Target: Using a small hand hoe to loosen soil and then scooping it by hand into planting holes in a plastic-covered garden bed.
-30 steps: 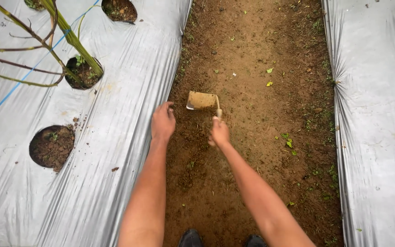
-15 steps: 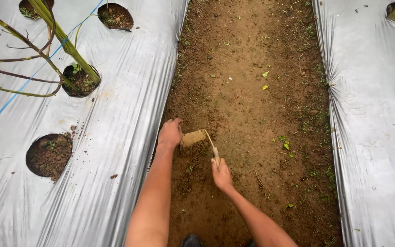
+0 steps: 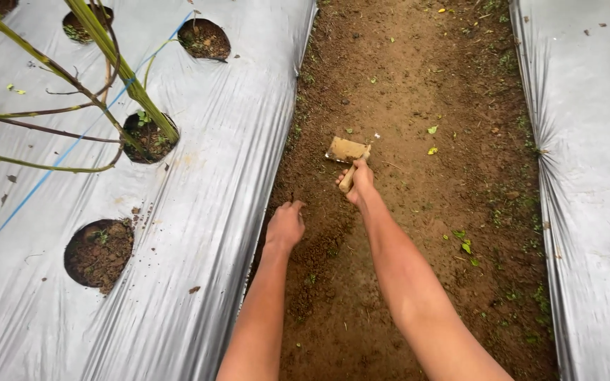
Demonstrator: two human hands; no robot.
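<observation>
My right hand [image 3: 360,183] grips the wooden handle of a small hoe [image 3: 346,151], whose soil-caked flat blade rests on the brown earth path [image 3: 404,92] ahead of me. My left hand [image 3: 286,224] reaches down to the soil at the path's left edge, fingers curled against the loose dirt beside the plastic sheet. Whether it holds anything is hidden.
Silver plastic mulch [image 3: 199,183] covers the bed on the left, with round planting holes [image 3: 99,252] showing soil. A green-stemmed plant [image 3: 125,77] rises from one hole. Another mulch sheet [image 3: 594,176] lines the right. Small green weeds [image 3: 466,243] dot the path.
My right hand has pushed the hoe forward and up the path. My left hand has drawn back along the mulch edge, away from the blade.
</observation>
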